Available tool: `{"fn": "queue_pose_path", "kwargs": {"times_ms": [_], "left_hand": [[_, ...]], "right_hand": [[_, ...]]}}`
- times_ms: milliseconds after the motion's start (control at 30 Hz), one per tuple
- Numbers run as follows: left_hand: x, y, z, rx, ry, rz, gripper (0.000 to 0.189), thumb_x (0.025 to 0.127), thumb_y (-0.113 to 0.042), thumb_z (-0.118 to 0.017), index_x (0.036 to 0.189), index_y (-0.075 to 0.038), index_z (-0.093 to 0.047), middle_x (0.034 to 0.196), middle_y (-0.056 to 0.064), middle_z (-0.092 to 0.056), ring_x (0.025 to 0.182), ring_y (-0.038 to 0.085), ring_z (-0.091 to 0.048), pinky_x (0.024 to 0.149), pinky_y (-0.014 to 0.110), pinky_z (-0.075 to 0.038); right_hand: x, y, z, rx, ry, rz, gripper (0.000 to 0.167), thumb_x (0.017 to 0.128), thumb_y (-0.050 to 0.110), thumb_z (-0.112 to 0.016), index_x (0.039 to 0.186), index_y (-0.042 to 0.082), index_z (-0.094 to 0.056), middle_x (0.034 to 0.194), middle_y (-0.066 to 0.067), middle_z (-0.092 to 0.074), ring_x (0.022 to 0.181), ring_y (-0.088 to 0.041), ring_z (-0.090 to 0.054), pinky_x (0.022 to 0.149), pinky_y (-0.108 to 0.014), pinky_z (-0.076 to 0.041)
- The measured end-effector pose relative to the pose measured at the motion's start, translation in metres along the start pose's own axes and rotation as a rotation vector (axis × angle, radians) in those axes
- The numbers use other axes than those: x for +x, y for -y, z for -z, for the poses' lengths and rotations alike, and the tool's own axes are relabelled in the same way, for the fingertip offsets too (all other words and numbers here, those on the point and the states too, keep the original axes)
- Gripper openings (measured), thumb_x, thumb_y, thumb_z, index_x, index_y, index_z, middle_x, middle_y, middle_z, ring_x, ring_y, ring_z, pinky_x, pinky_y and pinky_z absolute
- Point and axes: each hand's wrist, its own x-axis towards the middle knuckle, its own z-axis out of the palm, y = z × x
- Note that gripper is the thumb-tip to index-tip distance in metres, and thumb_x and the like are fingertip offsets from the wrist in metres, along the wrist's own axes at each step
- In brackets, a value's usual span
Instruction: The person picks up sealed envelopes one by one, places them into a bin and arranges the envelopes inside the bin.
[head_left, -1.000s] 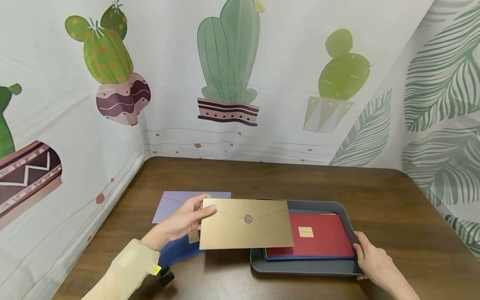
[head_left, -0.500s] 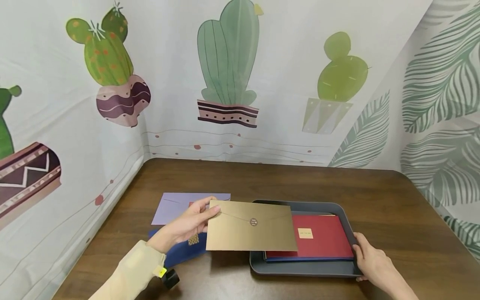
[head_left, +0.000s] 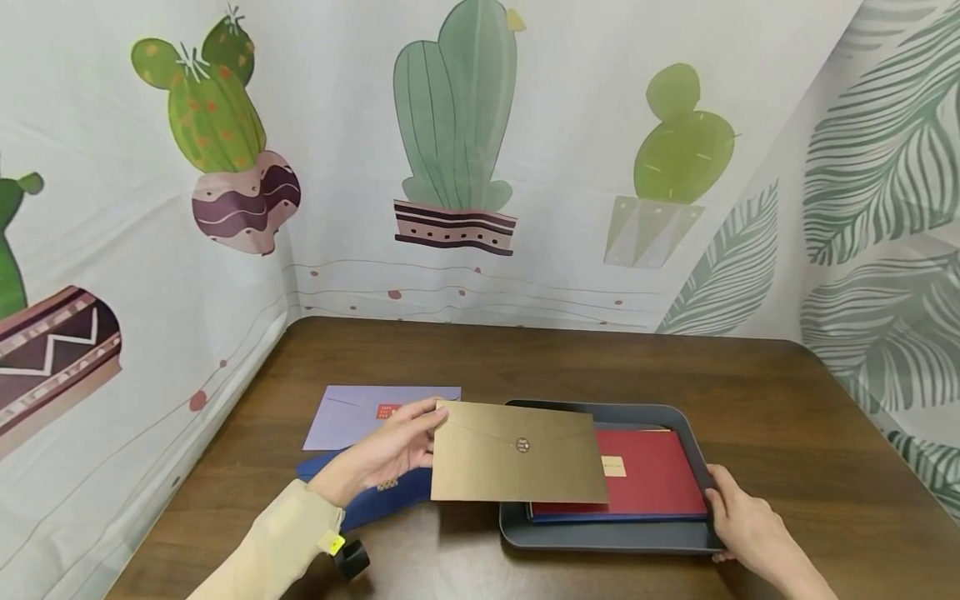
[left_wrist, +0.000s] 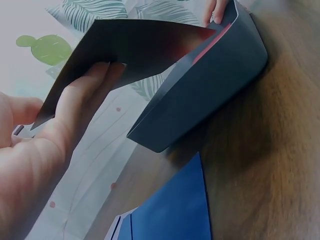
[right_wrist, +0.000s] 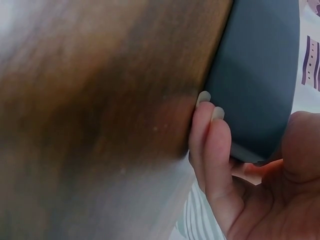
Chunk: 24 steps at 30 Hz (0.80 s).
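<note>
My left hand [head_left: 386, 454] pinches a gold envelope [head_left: 517, 471] by its left end, thumb on top and fingers beneath. The envelope is raised, with a small round seal facing up, and it overlaps the left part of a dark grey tray [head_left: 600, 538]. From the left wrist view, its shaded underside [left_wrist: 145, 45] shows above the tray wall [left_wrist: 215, 85]. A red envelope [head_left: 656, 479] with a pale label lies in the tray on top of a blue one. At the tray's right end, my right hand [head_left: 750, 521] grips the rim, fingers against the outer wall [right_wrist: 255, 75].
Left of the tray, a lilac envelope [head_left: 341, 412] with a red sticker lies on the brown wooden table [head_left: 525, 354]. A blue envelope [head_left: 390, 504] lies in front of it, partly under my left forearm. Behind the table hangs a cactus-print cloth [head_left: 570, 167].
My left hand has carried the gold envelope a little to the right, further over the tray and red envelope. More of the lilac envelope's red sticker now shows. The right hand keeps its place.
</note>
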Motion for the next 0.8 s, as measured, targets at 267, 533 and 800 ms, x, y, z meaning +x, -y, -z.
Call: {"fn": "queue_pose_path", "kwargs": {"times_ms": [267, 533, 800], "left_hand": [[0.007, 0.003, -0.008, -0.026, 0.022, 0.031, 0.012, 0.106, -0.014, -0.035, 0.113, -0.009, -0.043, 0.104, 0.005, -0.059, 0.094, 0.021, -0.067, 0.078, 0.036, -0.059], [0.017, 0.009, -0.012, -0.015, 0.050, 0.044, 0.017, 0.106, -0.018, -0.037, 0.119, -0.009, -0.044, 0.108, 0.006, -0.063, 0.099, 0.023, -0.068, 0.080, 0.037, -0.059], [0.028, 0.013, -0.018, 0.023, 0.059, 0.077, 0.042, 0.105, -0.014, -0.041, 0.139, 0.006, -0.027, 0.120, 0.011, -0.061, 0.106, 0.025, -0.066, 0.086, 0.037, -0.057]], "right_hand": [[0.000, 0.001, 0.000, 0.011, -0.005, 0.006, 0.032, 0.100, 0.011, -0.043, 0.131, 0.005, -0.039, 0.088, -0.030, -0.067, 0.040, -0.010, -0.061, 0.053, -0.039, -0.049], [0.001, 0.002, 0.000, -0.008, -0.019, 0.009, 0.031, 0.101, 0.012, -0.042, 0.130, 0.003, -0.038, 0.086, -0.029, -0.067, 0.040, -0.011, -0.061, 0.056, -0.044, -0.051], [0.000, 0.000, -0.001, 0.010, -0.010, -0.005, 0.031, 0.101, 0.013, -0.042, 0.131, 0.006, -0.038, 0.091, -0.032, -0.066, 0.040, -0.010, -0.061, 0.055, -0.042, -0.050]]}}
